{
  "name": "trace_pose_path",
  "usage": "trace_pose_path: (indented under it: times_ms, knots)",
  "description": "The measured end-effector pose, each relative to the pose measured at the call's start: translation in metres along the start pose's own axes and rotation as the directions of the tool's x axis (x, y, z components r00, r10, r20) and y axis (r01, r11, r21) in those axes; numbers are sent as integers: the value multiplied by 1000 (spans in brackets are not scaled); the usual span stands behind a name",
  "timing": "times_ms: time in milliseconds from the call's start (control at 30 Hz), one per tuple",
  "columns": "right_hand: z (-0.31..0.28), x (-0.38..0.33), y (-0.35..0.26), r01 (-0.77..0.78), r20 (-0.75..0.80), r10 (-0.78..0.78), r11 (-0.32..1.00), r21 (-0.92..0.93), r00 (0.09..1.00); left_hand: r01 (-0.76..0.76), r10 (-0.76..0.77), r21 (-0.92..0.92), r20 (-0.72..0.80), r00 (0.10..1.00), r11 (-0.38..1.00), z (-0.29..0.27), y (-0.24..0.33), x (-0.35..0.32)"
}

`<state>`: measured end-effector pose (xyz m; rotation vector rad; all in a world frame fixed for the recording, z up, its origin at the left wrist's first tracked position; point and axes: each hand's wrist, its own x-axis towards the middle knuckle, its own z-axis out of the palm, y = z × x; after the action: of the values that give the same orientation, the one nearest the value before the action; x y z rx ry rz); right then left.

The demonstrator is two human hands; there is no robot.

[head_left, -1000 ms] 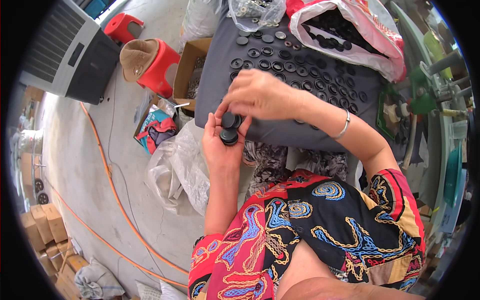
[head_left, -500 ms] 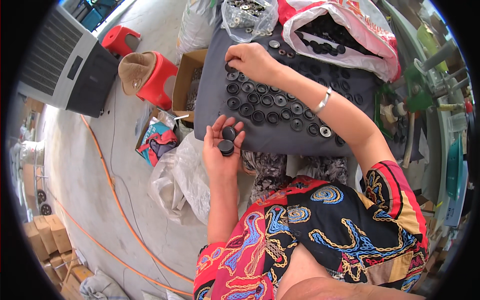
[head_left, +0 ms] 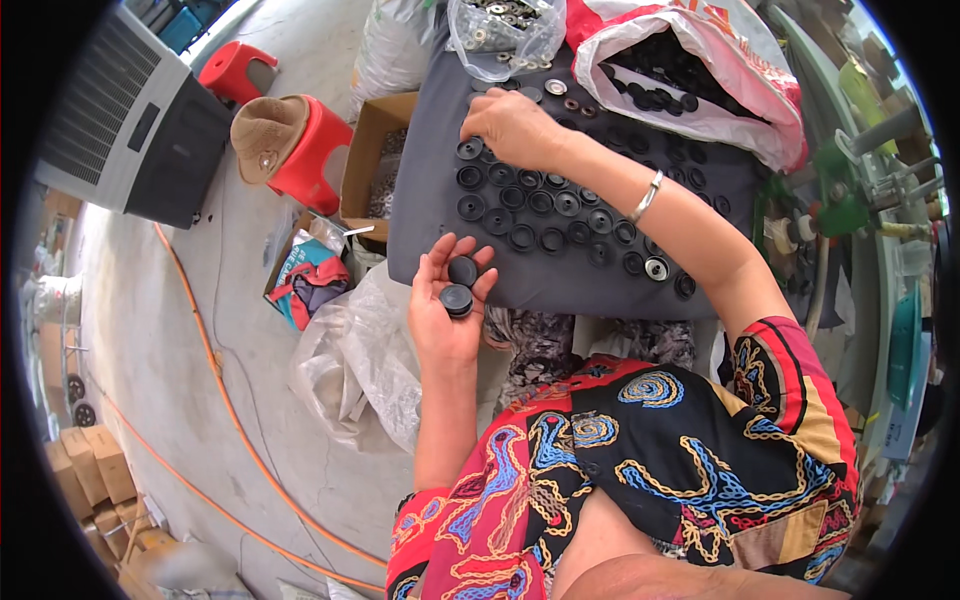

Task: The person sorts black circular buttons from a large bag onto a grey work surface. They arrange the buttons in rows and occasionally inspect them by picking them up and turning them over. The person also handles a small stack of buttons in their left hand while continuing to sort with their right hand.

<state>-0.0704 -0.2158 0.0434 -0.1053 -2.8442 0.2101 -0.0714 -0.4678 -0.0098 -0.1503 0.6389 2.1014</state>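
My left hand lies palm up at the near left corner of the grey cloth-covered table. Black round caps rest on its palm and fingers, some of them stacked. Farther away, my right hand reaches over the table's left part with its fingertips together, pointing down; whatever they may pinch is hidden. Beneath and beside it, many black round caps lie in loose rows, most showing their hollow side. One with a silvery centre is near the front edge.
A clear bag of metal rings and a red-and-white sack of black caps stand at the table's far side. To the left are a cardboard box, a red stool bearing a hat, and plastic bags. Green machinery borders the right.
My right hand has moved slightly right and nearer, and the black cap seen at its fingertips before is no longer visible. My left hand still holds its caps, nearly in place.
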Motion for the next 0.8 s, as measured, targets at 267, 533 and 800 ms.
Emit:
trace_pose_path:
  times_ms: [267,533,800]
  knots:
    - [8,-5,-12,35,58,-31,997,-63,998,-1,2,39,-31,1000,999,6,1,0]
    - [-3,-18,-26,69,-147,-50,989,128,988,-4,4,-119,1,1000,993,12,-1,1]
    - [-12,-59,-89,490,31,-507,846,210,862,38,-34,-108,43,999,993,0,0,5]
